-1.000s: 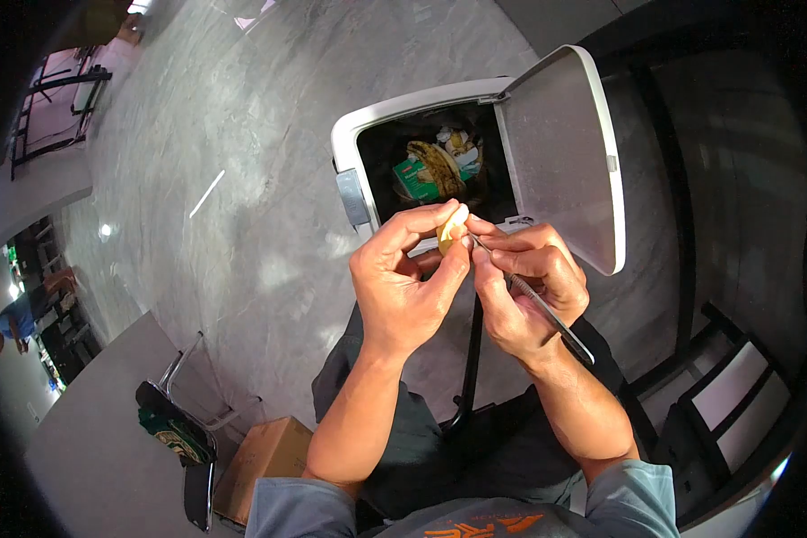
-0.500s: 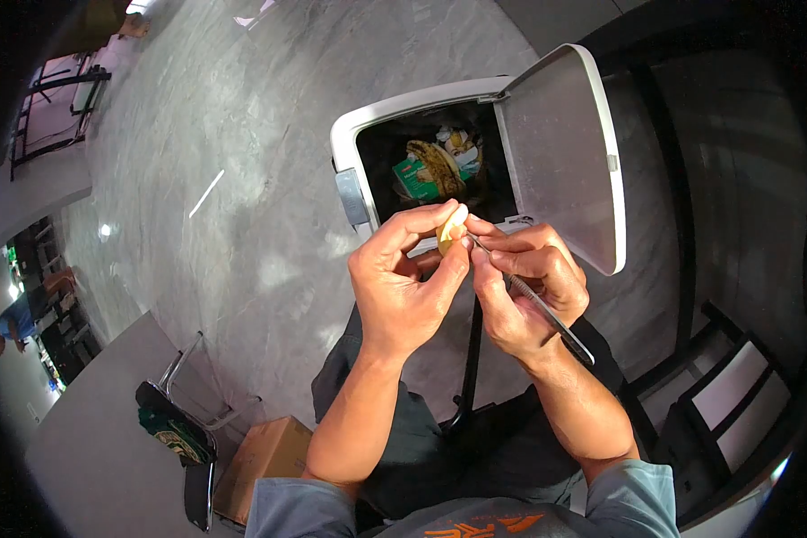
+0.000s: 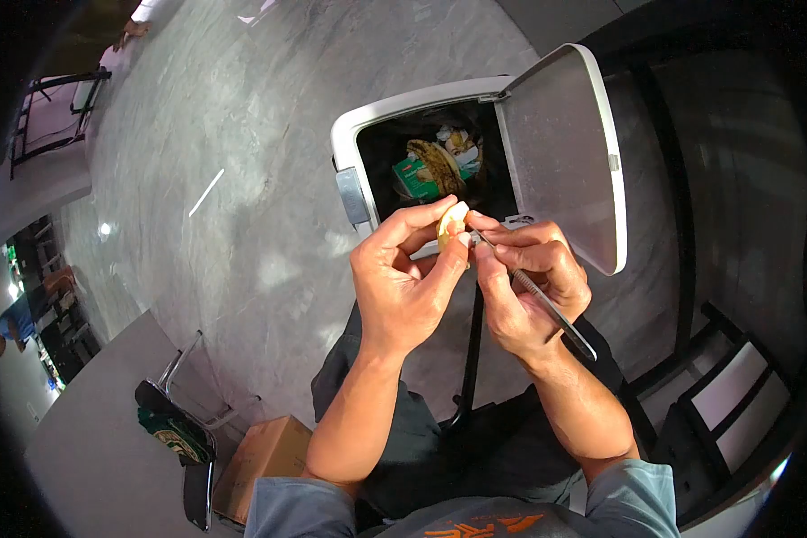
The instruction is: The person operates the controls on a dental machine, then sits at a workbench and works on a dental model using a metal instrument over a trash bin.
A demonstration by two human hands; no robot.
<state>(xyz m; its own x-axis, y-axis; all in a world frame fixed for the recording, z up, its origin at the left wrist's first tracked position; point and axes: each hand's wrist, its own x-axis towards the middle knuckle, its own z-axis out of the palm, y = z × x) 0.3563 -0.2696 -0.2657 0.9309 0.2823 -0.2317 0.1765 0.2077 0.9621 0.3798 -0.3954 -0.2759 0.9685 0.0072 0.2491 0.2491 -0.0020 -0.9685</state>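
Observation:
My left hand (image 3: 402,278) pinches a small pale-yellow piece (image 3: 452,222) between thumb and fingertips; its exact kind is unclear, though it looks like peeled food. Close against it, my right hand (image 3: 538,285) grips a slim metal tool (image 3: 547,307) with a ribbed handle. The tool's tip meets the piece near my fingertips, and its far end points toward my body. Fingers partly hide the tip. Both hands are above the front rim of a white bin (image 3: 342,134) with its lid (image 3: 560,152) swung up to the right.
Inside the bin lie a green box (image 3: 414,179), a browned banana peel (image 3: 439,166) and crumpled scraps. A cardboard box (image 3: 264,462) and a chair (image 3: 184,421) stand at lower left. Dark metal framing (image 3: 668,197) runs along the right. A person (image 3: 18,318) is far left.
My right hand has shifted slightly, and the metal tool has turned a little in it. The fingertips around the pale piece have moved slightly, showing more of its cut face.

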